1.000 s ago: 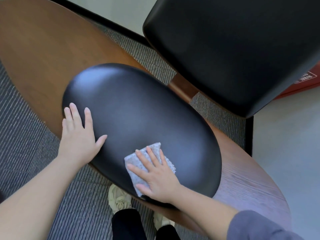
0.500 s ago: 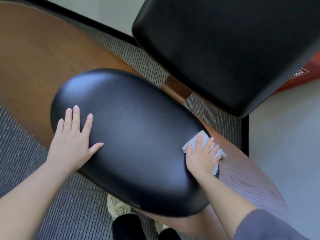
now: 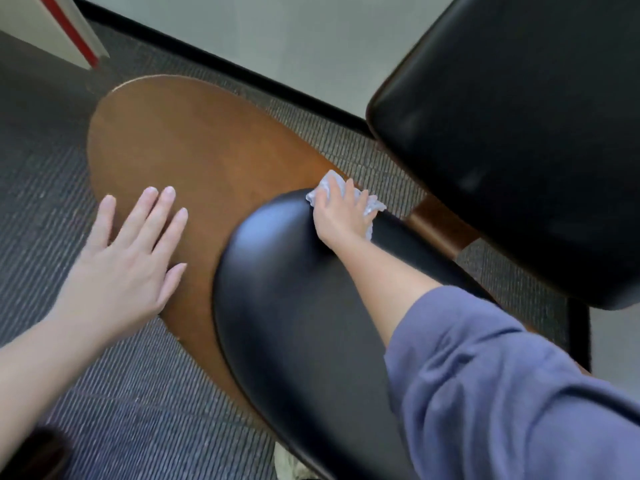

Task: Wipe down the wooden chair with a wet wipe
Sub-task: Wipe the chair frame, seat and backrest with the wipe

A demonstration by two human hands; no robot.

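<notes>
The wooden chair has a wide brown wooden seat shell (image 3: 194,150) with a glossy black oval seat cushion (image 3: 294,306) on it and a black padded backrest (image 3: 519,133) at the upper right. My right hand (image 3: 341,216) presses a crumpled white wet wipe (image 3: 370,202) onto the far end of the cushion, where it meets the wood. My left hand (image 3: 128,258) is spread flat with fingers apart at the near left edge of the wooden shell, holding nothing.
Grey ribbed carpet (image 3: 104,393) lies under the chair, bordered by a black strip and a pale floor (image 3: 277,39) beyond. A white panel with a red edge (image 3: 62,32) stands at the top left. A light shoe (image 3: 291,462) shows at the bottom.
My right hand has slid the wipe from the cushion's right side to its far end. My left hand has left the cushion and now lies over the wooden shell. The view has shifted.
</notes>
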